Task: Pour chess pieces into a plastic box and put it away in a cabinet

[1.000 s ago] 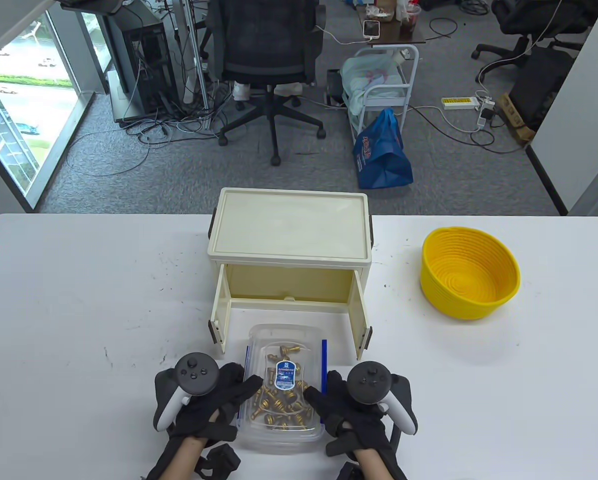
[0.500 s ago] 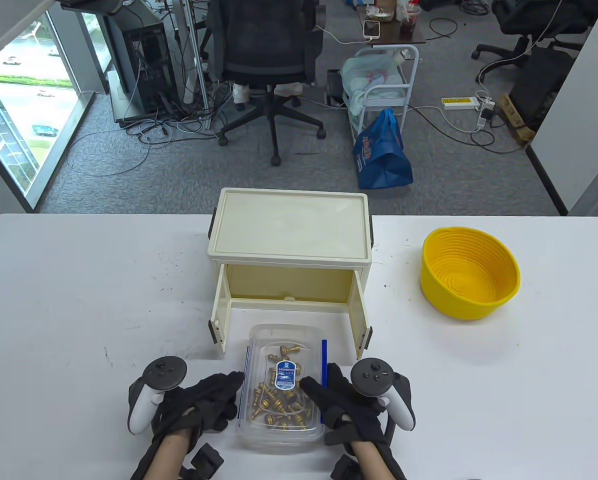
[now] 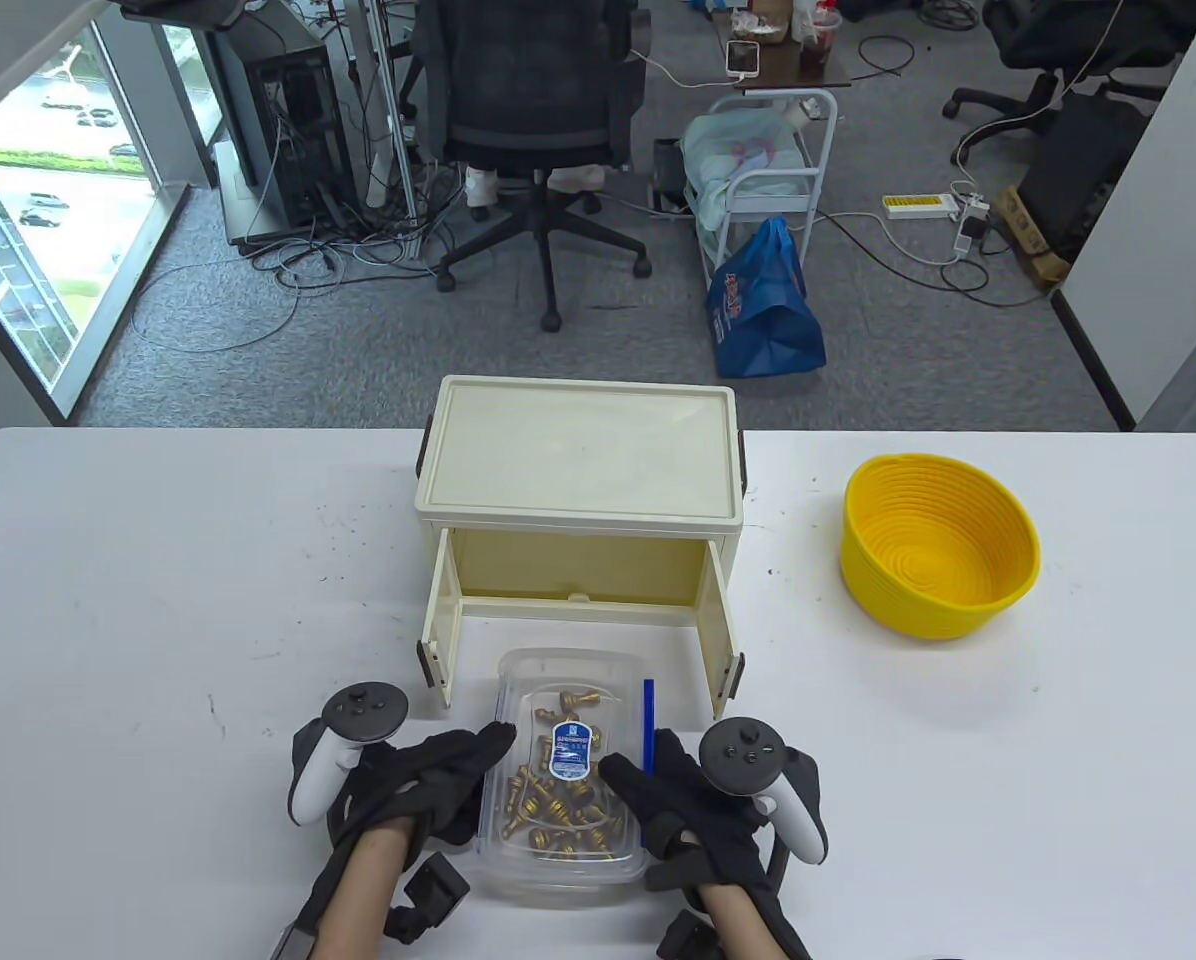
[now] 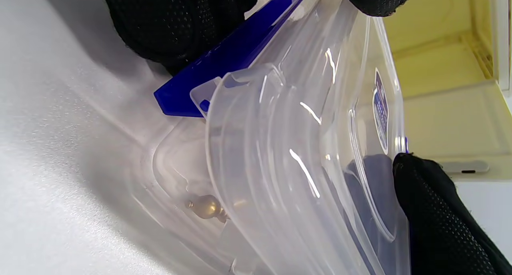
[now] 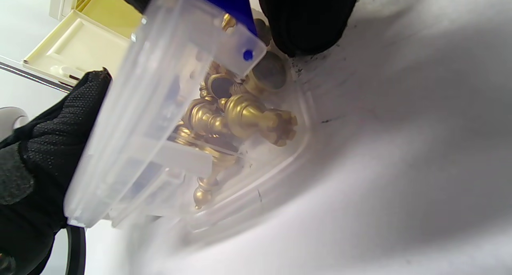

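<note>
I am gripping the clear lidded plastic box (image 3: 565, 775) of gold chess pieces (image 3: 558, 800) between my left hand (image 3: 428, 785) and right hand (image 3: 693, 805), just before the open cream plastic cabinet (image 3: 578, 490). My right wrist view is showing a crowned piece (image 5: 260, 121) against the wall.

Bright daylight, blurred wrist close-ups

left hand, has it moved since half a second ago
Yes: the left hand has shifted right, back against the plastic box, which sits unmoved before the cabinet.
</note>
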